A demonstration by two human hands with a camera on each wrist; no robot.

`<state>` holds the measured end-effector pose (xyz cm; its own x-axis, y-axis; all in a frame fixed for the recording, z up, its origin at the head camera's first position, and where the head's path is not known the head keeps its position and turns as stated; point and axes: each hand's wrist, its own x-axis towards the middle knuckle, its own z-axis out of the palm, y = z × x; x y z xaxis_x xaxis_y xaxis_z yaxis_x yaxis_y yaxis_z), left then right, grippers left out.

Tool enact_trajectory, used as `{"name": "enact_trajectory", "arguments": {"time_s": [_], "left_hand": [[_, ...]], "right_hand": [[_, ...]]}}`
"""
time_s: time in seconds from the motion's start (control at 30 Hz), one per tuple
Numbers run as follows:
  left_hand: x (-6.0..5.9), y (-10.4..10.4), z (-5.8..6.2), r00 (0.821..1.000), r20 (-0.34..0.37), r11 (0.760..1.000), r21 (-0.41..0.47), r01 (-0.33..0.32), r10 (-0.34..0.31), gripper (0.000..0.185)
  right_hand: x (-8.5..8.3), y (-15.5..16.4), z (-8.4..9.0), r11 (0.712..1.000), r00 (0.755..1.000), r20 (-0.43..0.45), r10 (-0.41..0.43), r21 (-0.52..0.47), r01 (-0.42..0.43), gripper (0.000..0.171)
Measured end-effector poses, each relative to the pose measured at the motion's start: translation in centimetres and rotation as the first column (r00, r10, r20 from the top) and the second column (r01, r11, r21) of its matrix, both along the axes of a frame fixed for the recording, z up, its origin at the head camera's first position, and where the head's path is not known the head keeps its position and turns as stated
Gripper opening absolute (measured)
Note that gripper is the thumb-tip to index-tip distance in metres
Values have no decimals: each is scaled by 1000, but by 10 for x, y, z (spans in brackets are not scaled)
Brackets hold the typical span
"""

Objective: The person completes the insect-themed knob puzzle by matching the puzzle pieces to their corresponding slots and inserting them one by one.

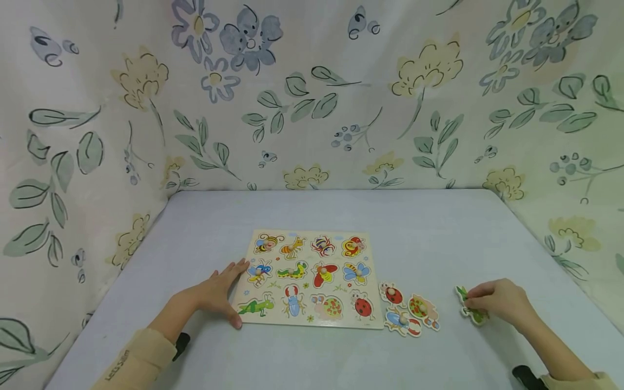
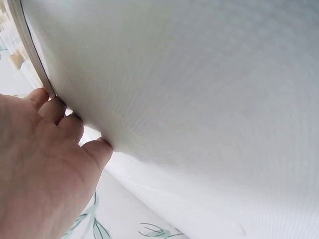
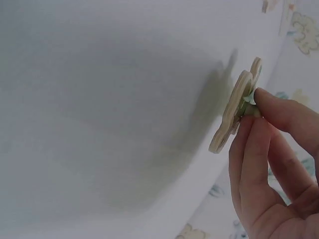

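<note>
Pinching a green puzzle piece [image 1: 469, 306] by its knob, right hand [image 1: 497, 301] lifts it off the table [image 1: 439, 227]; left hand [image 1: 216, 292], fingers flat, steadies puzzle board [image 1: 312, 279].

Soft, even brightness is being spread over the tabletop [image 1: 414, 227], with only faint shadows being cast. Edges in the head view are being bent by wide-angle distortion. Both wrist views are being rendered slightly hazy and washed out.
</note>
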<state>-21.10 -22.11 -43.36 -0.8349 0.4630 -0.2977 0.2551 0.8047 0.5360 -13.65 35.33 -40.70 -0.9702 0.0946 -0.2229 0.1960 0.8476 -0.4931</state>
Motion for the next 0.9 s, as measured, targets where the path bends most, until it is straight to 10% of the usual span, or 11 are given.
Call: {"name": "enact_trajectory", "arguments": {"time_s": [0.9], "left_hand": [[3, 2, 4, 1000, -14, 1000, 2, 16, -16, 132]], "right_hand": [[-8, -77, 13, 984, 984, -132, 120, -114, -135, 10]]}}
